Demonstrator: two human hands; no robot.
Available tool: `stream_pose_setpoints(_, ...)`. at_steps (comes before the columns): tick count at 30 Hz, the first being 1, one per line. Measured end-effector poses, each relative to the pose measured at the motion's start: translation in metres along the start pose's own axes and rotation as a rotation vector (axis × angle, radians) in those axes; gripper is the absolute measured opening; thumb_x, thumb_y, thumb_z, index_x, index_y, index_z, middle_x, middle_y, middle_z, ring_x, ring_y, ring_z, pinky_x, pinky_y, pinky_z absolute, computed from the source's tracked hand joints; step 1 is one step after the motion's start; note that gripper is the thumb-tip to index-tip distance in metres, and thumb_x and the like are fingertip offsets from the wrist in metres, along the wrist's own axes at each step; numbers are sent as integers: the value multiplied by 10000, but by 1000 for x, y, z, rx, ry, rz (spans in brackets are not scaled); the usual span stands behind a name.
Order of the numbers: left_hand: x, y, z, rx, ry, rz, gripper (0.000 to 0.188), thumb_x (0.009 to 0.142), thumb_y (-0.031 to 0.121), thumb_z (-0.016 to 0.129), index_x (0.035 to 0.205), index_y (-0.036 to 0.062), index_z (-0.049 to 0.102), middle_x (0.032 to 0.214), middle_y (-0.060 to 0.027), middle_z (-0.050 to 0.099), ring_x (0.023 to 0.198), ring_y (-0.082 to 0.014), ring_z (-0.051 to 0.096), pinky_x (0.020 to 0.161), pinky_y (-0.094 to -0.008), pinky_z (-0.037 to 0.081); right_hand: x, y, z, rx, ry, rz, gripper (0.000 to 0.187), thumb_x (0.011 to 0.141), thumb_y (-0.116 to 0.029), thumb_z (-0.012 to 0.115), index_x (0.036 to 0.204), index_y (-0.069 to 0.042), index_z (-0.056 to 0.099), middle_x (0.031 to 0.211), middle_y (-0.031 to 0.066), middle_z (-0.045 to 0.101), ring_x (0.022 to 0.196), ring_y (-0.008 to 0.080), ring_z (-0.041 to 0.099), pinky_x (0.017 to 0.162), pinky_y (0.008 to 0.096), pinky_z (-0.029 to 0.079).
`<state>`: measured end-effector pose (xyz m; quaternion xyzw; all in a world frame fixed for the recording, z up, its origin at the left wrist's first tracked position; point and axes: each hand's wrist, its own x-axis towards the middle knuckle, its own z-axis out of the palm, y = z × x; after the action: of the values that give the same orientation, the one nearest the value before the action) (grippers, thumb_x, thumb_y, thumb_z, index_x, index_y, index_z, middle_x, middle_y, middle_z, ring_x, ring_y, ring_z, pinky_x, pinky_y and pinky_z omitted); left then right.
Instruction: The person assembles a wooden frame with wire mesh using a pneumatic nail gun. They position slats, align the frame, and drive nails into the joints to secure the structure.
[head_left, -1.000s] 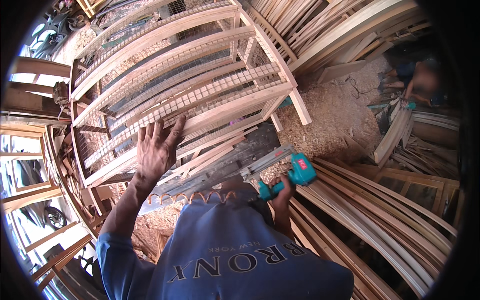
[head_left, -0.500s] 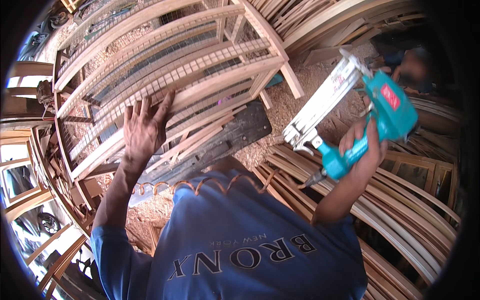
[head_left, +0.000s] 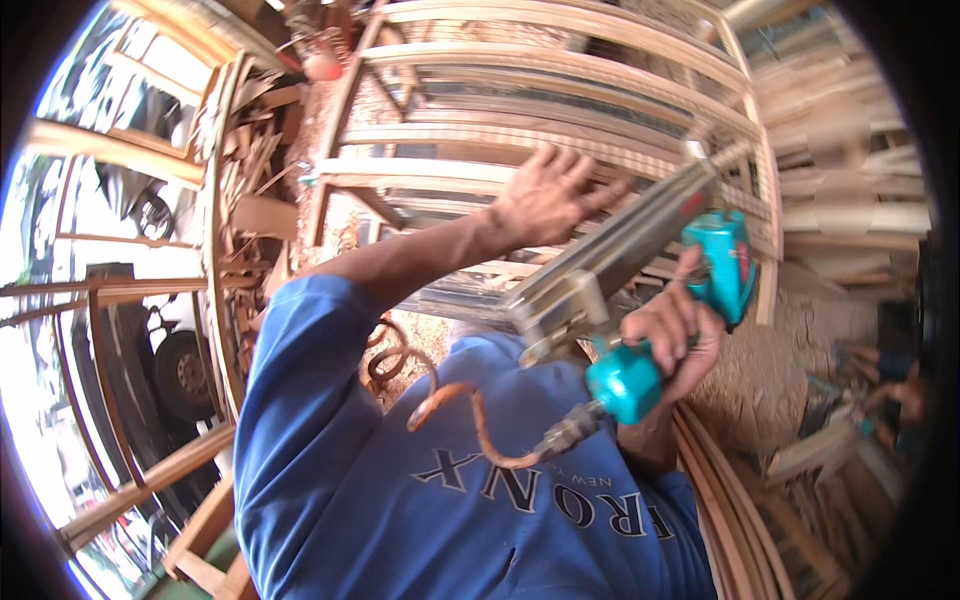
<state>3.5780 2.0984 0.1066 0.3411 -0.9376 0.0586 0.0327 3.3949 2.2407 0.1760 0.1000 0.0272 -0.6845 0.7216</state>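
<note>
My right hand (head_left: pixel 680 335) is wrapped round the grip of a teal pneumatic nail gun (head_left: pixel 722 265), held in front of my chest. Its long metal magazine slants across the picture, and the nose end points toward the wooden frame. A coiled orange air hose (head_left: pixel 478 420) runs from the fitting at the grip's end. With fingers spread, my left hand (head_left: pixel 550 195) rests on or just over the near rails of a slatted wooden frame (head_left: pixel 430 170) with wire mesh. The magazine partly covers the frame behind it. Motion blurs much of the view.
Wood scraps (head_left: pixel 255 150) lie heaped left of the frame. Long timber strips (head_left: pixel 730 500) run along my right side. Another person (head_left: pixel 900 395) is at the far right, blurred. Vehicles, one with a visible wheel (head_left: pixel 185 375), stand beyond wooden framing on the left.
My view has swung left, so the frame sits further right in the picture. The nail gun has come closer to my left hand and the frame, turning as it moved.
</note>
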Motion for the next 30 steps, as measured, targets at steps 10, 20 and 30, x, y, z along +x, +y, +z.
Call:
stream_pose_setpoints(10, 3, 0, 4, -124, 79, -7, 644, 981, 339, 603, 1596, 276, 421, 1327, -217, 571, 1152, -298, 563, 1009, -483, 415, -48, -200, 142, -1469, 76, -901, 349, 1010, -118, 555, 1303, -42, 381, 730, -13, 366, 591, 76, 365, 500, 235, 332)
stream_pose_setpoints(20, 2, 3, 4, -155, 33, -68, 781, 937, 185, 646, 1636, 299, 319, 1305, -181, 524, 1235, -328, 519, 1039, -512, 395, -44, -240, 132, -1851, 751, -668, 194, 900, -205, 754, 913, -65, 620, 669, 14, 563, 479, 135, 541, 423, 280, 426)
stream_pose_setpoints(30, 9, 3, 2, -136, 167, -69, 547, 1024, 409, 581, 1554, 312, 485, 1228, -212, 616, 1068, -327, 603, 936, -479, 432, -35, -182, 120, -1817, 619, -443, 362, 925, -144, 706, 1268, -37, 661, 726, 23, 550, 492, 139, 546, 424, 317, 451)
